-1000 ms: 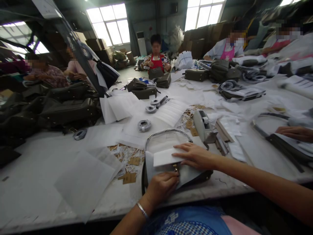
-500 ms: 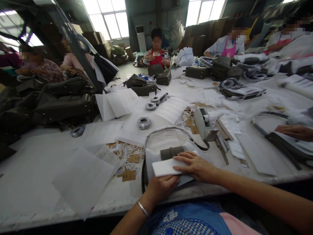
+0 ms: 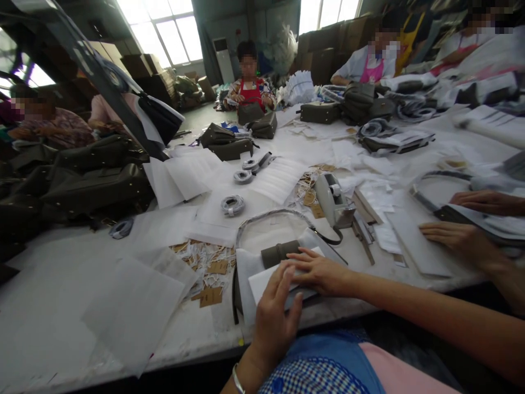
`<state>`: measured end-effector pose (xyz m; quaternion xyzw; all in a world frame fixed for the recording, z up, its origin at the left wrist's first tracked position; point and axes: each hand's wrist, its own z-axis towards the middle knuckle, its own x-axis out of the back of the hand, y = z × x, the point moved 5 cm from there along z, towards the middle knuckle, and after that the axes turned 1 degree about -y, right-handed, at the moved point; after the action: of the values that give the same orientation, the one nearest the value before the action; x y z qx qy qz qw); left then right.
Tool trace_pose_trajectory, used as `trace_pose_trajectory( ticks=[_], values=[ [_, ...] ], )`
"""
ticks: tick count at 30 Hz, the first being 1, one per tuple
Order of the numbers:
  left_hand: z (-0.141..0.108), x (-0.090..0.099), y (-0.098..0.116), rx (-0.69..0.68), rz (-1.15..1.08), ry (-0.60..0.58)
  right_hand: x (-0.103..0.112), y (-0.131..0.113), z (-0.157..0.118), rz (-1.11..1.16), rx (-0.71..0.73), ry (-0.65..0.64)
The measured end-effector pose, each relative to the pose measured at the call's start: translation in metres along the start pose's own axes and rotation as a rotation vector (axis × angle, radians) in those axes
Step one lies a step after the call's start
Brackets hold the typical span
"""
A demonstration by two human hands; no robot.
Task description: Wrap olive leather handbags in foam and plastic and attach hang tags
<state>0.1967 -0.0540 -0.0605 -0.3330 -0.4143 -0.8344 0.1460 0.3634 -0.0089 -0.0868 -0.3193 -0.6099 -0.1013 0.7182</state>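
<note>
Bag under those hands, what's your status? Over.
Right hand spread on white pad; left hand open, fingers close by. Bag partly beneath pad, strap arched beyond. Tape dispenser nearby, clear of both hands.

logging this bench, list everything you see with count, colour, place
Long table: 1, white, throughout
Wrapped handbag: 1, olive, front centre
Flat rectangular pad: 1, white, on handbag
Tape dispenser: 1, grey, handbag's right
Wrapped coils: several, grey, centre and left
Card tags: many, brown, beside handbag
Thin sheets: many, white, tabletop
Other bags: many, olive, left and far
Cardboard boxes: several, brown, back
Windows: several, white, back
People: several, mixed clothing, around table
Left hand: 1, bare, by pad
Right hand: 1, bare, on pad
</note>
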Motion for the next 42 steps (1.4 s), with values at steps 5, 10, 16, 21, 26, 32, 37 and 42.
trace_pose_trajectory(
  ticks=[5,10,16,21,26,32,37,42],
  values=[
    [-0.011,-0.038,-0.015,0.016,0.279,-0.095,0.002,0.003,-0.008,0.022,-0.016,0.158],
    [-0.015,-0.045,-0.02,-0.037,0.408,-0.172,0.005,0.006,-0.039,-0.092,-0.098,0.305],
    [-0.014,-0.045,-0.019,-0.049,0.448,-0.185,0.027,-0.005,-0.075,-0.17,-0.192,0.575],
    [-0.013,-0.045,-0.018,-0.038,0.442,-0.195,0.038,-0.019,-0.07,-0.112,-0.211,0.559],
    [-0.012,-0.044,-0.018,-0.042,0.425,-0.175,0.036,-0.026,-0.042,-0.274,-0.175,0.312],
    [-0.013,-0.045,-0.019,-0.049,0.415,-0.159,0.031,-0.023,-0.025,-0.451,-0.145,0.187],
    [-0.013,-0.044,-0.018,-0.029,0.43,-0.16,0.032,-0.031,-0.033,-0.437,-0.063,0.309],
    [-0.014,-0.044,-0.019,-0.041,0.442,-0.159,0.045,-0.015,-0.09,0.229,-0.548,0.649]
  ],
)
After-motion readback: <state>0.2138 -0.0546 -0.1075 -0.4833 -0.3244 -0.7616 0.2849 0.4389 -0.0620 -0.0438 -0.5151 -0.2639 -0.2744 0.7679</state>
